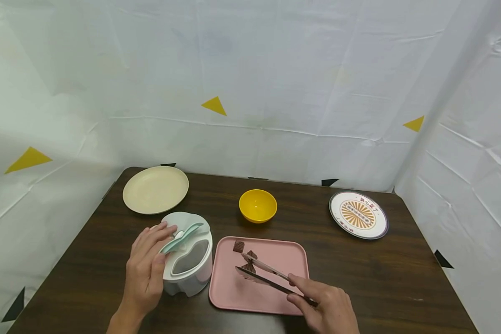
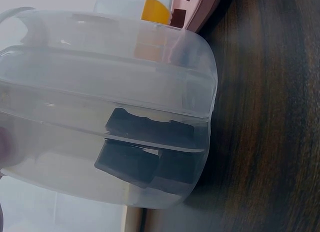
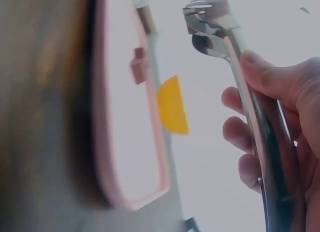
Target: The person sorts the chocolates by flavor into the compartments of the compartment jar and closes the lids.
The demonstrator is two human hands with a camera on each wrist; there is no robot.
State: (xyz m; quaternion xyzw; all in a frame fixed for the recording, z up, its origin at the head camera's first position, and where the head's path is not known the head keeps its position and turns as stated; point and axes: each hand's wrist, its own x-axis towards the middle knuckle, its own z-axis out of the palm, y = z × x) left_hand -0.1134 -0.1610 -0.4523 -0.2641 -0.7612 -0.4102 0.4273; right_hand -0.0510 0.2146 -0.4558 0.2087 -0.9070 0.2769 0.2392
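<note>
My left hand [image 1: 144, 264] rests on the lid of a round, translucent container [image 1: 188, 283], its fingers lying beside a teal handle [image 1: 185, 236]. Through the container's wall, dark blocky pieces [image 2: 150, 129] show in the left wrist view. In my right hand [image 1: 327, 301] I grip metal tongs [image 3: 255, 107], whose tips reach over a pink tray [image 1: 267, 297]. One brown block [image 1: 239, 247] lies near the tray's far left corner. Other brown pieces [image 1: 249, 266] are at the tong tips, and a brown bit [image 3: 191, 30] seems to sit between them.
Behind the tray stands a yellow bowl [image 1: 258, 206]. A cream plate [image 1: 156, 190] lies at the back left, and a patterned white plate [image 1: 358, 215] at the back right. All stand on a dark wooden table [image 1: 384, 278] before white sheeting.
</note>
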